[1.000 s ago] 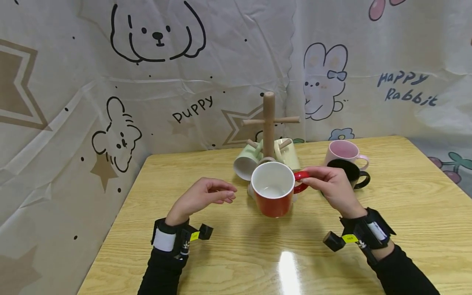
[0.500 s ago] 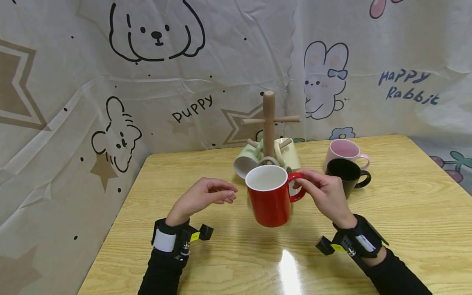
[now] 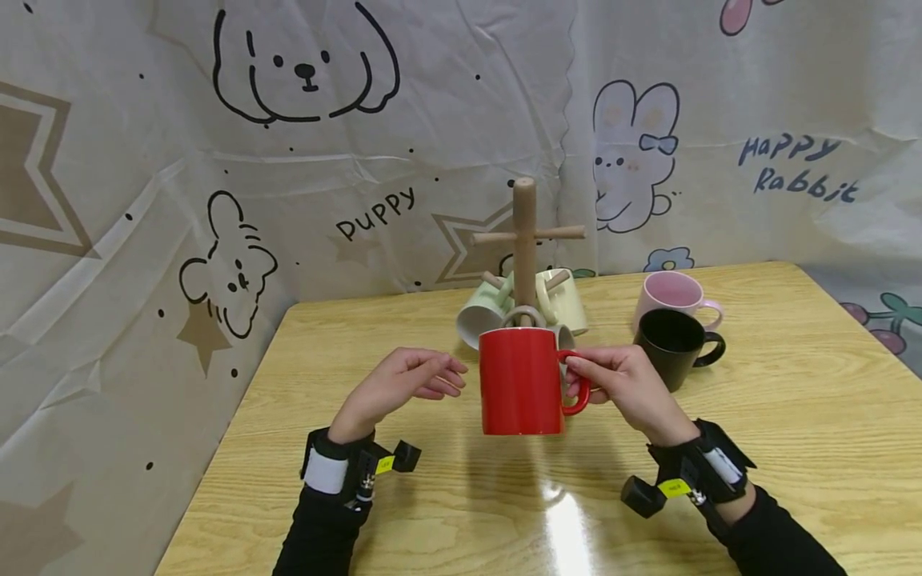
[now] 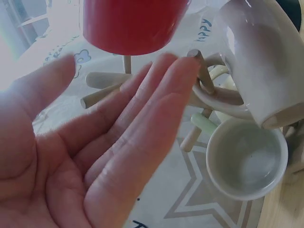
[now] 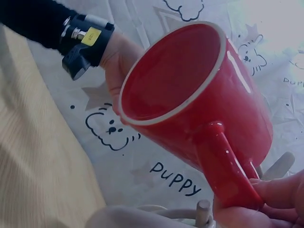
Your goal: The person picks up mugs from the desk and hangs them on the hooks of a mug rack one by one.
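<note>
In the head view, a red mug (image 3: 520,386) hangs in the air in front of a wooden mug tree (image 3: 525,240). My right hand (image 3: 625,388) pinches its handle between thumb and fingers. In the right wrist view the mug's underside (image 5: 173,73) faces the camera, and part of the right hand (image 5: 282,202) shows at the handle. My left hand (image 3: 402,390) hovers left of the mug, apart from it, fingers relaxed. Its palm (image 4: 90,156) holds nothing in the left wrist view. The mug's inside is hidden in the head view.
On the tree's lower pegs hang a pale green mug (image 3: 481,316), a cream mug (image 3: 569,300) and a greyish-white mug (image 4: 266,61), largely hidden behind the red one from the head. A pink mug (image 3: 670,292) and a black mug (image 3: 670,344) stand upright at the right.
The red mug has shifted slightly left and tipped, so its white inside, visible earlier, is out of sight. My right hand moved left with it. My left hand has barely moved.
</note>
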Demonstrator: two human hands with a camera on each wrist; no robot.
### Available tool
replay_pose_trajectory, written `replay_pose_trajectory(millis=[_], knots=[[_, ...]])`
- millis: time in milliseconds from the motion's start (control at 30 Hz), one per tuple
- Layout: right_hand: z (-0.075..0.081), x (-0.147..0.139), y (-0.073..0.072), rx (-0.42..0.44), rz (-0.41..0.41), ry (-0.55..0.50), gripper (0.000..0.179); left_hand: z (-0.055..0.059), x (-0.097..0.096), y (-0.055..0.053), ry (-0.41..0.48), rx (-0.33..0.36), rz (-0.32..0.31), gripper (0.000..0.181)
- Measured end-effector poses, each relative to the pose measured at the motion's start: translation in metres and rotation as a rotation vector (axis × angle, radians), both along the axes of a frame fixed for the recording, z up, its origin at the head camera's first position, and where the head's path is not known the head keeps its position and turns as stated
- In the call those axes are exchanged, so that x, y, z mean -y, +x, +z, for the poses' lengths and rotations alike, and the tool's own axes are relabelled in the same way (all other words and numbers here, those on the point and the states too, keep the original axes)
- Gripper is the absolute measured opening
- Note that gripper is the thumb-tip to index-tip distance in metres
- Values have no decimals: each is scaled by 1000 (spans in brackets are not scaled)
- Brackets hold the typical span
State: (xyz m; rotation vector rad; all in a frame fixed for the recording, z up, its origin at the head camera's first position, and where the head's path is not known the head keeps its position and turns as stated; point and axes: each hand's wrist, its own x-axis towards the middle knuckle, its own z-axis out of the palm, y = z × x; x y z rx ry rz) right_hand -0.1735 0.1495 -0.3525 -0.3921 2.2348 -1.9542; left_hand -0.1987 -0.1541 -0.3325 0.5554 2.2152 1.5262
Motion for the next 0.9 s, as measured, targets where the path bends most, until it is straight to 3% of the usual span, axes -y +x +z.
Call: replay_pose_trajectory(millis=[67, 200, 300, 500, 633, 767, 900], knots=[[-1, 0, 0, 12, 9, -29, 37, -1, -3, 1, 74, 37, 46, 44], [-1, 1, 1, 12, 0, -57, 38, -1, -15, 4, 333, 153, 145, 49], [-2, 3, 2, 5, -21, -56, 39, 0, -23, 9, 475, 241, 162, 60], [-4, 8, 2, -8, -50, -62, 37, -7, -37, 16, 526, 326, 12, 94], [-6, 12, 2, -19, -44, -60, 36, -16, -41, 18, 571, 328, -78, 92], [-9, 15, 2, -3, -45, -46, 36, -22, -46, 18, 566, 327, -83, 82], [-11, 17, 2, 17, -52, -25, 36, -23, -54, 19, 481, 353, -12, 73]])
